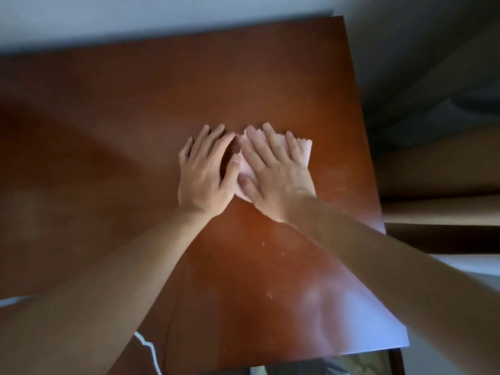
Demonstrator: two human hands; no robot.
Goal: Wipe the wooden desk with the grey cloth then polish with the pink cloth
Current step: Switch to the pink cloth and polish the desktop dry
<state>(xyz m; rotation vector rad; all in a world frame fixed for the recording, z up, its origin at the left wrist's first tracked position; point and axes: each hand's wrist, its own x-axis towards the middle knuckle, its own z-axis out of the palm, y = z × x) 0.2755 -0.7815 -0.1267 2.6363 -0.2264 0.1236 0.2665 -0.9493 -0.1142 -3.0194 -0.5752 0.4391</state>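
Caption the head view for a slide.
Both hands, left and right, press the pink cloth flat on the wooden desk.

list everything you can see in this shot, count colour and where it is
wooden desk: one, reddish brown, fills most of the view, its right edge running diagonally
pink cloth: one, pale pink, flat on the desk right of centre, mostly under the right hand
specks: several, whitish, scattered on the desk near its right edge, nearer the person than the cloth
wall: one, pale grey, beyond the far edge of the desk
grey cloth: none in view
left hand: one, flat on the desk, fingers straight, thumb touching the cloth's left edge
right hand: one, fingers spread, pressing flat on the pink cloth
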